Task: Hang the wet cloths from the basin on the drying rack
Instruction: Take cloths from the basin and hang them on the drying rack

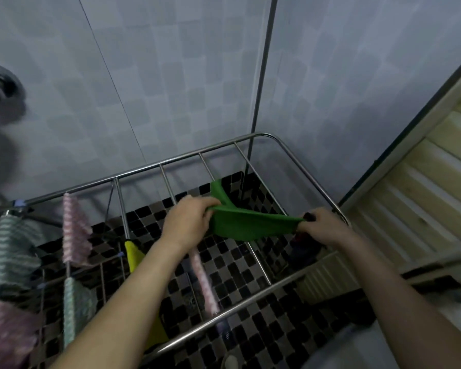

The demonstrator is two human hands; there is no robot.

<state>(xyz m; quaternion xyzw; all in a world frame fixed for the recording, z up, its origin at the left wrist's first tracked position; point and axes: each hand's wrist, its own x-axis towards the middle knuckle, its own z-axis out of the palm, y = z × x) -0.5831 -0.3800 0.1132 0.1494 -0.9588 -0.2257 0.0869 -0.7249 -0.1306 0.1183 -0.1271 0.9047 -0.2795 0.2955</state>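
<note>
While both hands pull it taut between them, the green rectangular cloth [250,225] hangs in the air above the right part of the stainless-steel tube drying rack [168,182], over bare rails; whether it touches one I cannot tell. The left hand [189,219] pinches the cloth's left edge with curled fingers and thumb, and one corner of the cloth sticks up behind it. The right hand [322,227] grips the opposite edge the same way, near the rack's right side rail. On the rack's left part several cloths are draped: a pink-and-white striped fluffy cloth [73,230], a teal-and-white striped fluffy cloth [13,251] at far left, a yellow cloth [133,255] on the next rail, and a narrow pink striped cloth [202,280] under the left forearm. Below lies a floor of black and grey mosaic tiles [237,265]. A slatted light wooden panel [424,209] stands at right.
</note>
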